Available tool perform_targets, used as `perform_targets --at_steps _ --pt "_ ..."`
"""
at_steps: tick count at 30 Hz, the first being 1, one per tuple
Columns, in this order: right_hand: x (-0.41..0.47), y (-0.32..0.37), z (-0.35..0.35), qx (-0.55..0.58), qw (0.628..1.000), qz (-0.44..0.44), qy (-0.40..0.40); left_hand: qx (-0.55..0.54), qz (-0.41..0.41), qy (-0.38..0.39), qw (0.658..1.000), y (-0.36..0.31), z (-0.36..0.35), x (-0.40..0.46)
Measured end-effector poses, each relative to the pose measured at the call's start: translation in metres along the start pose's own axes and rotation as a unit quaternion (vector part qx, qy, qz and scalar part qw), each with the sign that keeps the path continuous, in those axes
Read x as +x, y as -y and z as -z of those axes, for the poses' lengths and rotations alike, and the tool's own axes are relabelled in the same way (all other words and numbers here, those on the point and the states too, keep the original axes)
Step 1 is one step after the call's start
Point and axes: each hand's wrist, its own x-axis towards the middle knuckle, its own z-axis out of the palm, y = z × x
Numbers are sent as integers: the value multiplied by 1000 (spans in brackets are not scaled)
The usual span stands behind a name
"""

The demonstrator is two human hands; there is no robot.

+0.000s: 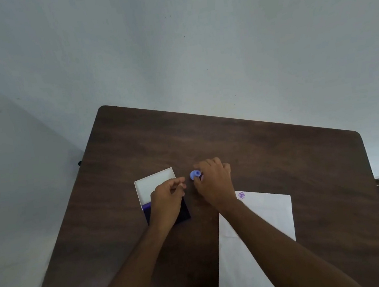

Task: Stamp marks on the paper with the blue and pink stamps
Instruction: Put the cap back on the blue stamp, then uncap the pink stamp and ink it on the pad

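One open ink box (156,185) holds purple pad (147,207)

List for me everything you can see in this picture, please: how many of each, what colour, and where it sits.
dark brown wooden table: one, dark brown, fills the lower middle of the view against a pale grey wall.
white sheet of paper: one, white, on the table's right near side, partly under the right forearm.
purple stamped mark: one, purple, at the paper's far left corner.
open ink pad box: one, white lid raised, dark purple pad partly hidden under the left hand, left of centre.
small blue round stamp: one, light blue, on the table between the two hands.
left hand: one, over the ink pad, fingers loosely curled, holding nothing visible.
right hand: one, fingertips at the blue stamp.
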Motion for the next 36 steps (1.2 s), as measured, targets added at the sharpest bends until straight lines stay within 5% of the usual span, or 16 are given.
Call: perform_targets --at_steps 7,22,36 --pt "1 0 -8 -49 998 20 40 33 -18 19 999 -10 -7 2" --pt "-10 -24 1 60 993 -92 49 19 -7 12 1000 -12 -10 -4" --pt "-5 -19 0 54 989 -106 84 26 -9 19 999 -14 -5 -11"
